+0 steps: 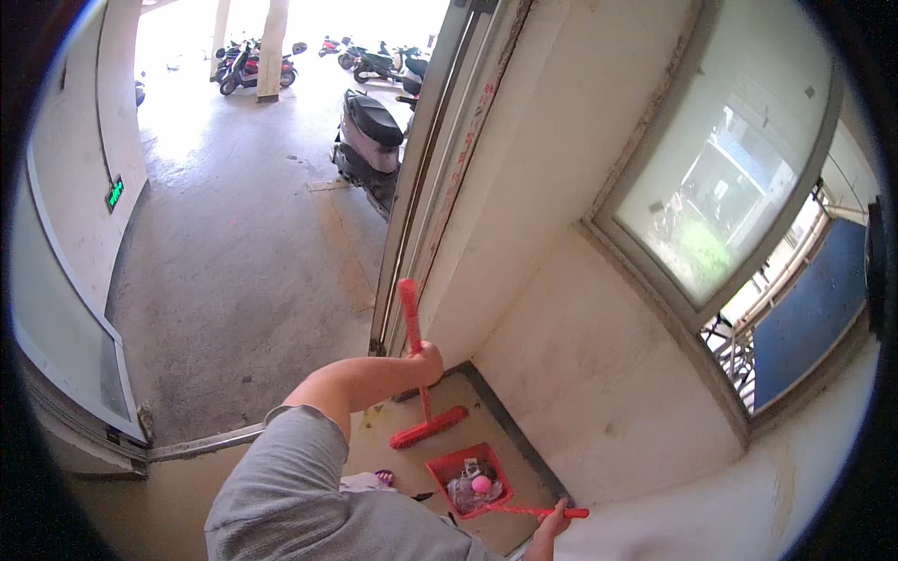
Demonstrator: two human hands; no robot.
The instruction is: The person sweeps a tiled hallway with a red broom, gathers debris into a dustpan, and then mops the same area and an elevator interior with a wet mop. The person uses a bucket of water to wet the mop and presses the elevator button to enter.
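My left hand point(426, 362) is closed around the red handle of a broom point(430, 425), whose bristle head is down at the tiled floor near the wall corner. My right hand point(555, 519) grips the red handle of a dustpan point(449, 464) close to its end. Inside the pan lie a pink ball point(481, 484), crumpled clear plastic point(461, 496) and other small litter. The broom head is apart from the pan, just beyond its far edge.
A metal door sill point(203, 443) separates this floor from a concrete parking area point(231, 280). Beyond the door frame stands a scooter point(370, 137), with several more farther back. A partly open window point(708, 203) is on the right wall. My sandalled foot point(384, 478) shows below.
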